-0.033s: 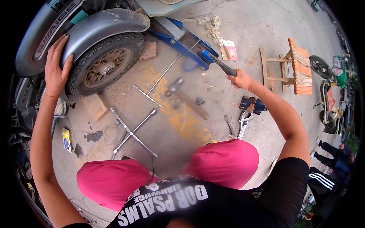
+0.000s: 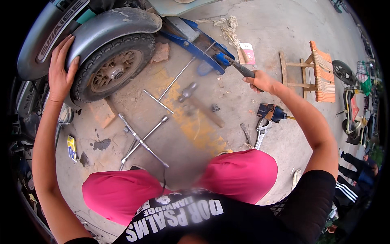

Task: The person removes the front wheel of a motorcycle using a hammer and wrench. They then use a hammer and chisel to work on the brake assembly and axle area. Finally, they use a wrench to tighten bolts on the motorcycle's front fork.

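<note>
Head view: the right hand [image 2: 262,82] is closed around the dark handle [image 2: 243,70]; from this hand, the blue floor jack [image 2: 191,46] lies ahead and to the left, joined to the far end of the handle; the long axis of the handle runs from the hand toward upper left, roughly in line with the jack's frame; the right hand is the nearer one; the left hand [image 2: 61,79] is well apart, on the other side of the wheel [image 2: 118,73]; it is spread, grasping nothing, its fingers resting against the grey fender [image 2: 113,24].
</note>
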`<state>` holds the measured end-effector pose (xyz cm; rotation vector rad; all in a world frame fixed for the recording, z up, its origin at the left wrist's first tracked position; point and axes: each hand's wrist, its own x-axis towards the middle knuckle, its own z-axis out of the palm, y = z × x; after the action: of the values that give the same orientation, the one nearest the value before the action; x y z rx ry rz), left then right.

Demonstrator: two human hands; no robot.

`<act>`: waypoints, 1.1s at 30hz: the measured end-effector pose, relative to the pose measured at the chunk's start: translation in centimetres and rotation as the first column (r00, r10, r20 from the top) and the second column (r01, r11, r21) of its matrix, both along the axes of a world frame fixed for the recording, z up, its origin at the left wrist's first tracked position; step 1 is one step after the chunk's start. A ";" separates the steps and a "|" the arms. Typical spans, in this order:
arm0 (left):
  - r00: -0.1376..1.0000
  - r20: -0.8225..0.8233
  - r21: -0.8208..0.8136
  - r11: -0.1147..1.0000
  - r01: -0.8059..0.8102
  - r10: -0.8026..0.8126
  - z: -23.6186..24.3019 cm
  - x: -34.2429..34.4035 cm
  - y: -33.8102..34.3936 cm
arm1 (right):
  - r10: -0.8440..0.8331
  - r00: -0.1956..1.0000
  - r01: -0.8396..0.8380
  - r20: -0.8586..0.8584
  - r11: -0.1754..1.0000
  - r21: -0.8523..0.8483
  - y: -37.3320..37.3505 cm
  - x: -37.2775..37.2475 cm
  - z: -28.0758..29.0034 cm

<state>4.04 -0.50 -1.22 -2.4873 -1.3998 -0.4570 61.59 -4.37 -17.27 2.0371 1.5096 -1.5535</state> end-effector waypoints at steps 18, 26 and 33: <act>0.999 -0.034 0.002 1.000 0.003 -0.003 0.7 0.3 -0.1 | 0.013 0.998 0.003 -0.068 0.971 0.237 -3.1 2.0 -5.4; 1.000 0.017 -0.039 0.999 -0.023 0.023 1.0 0.4 -0.2 | 0.128 0.988 -0.122 0.081 0.989 -0.082 2.4 -1.5 4.0; 0.999 0.002 -0.078 0.996 -0.032 0.032 0.9 0.7 -0.6 | 0.085 0.996 -0.085 0.002 0.991 0.100 -0.6 0.9 0.0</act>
<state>4.70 -1.06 -0.35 -2.5218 -1.4838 -0.4074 62.54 -4.93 -17.31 1.9943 1.6841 -1.4768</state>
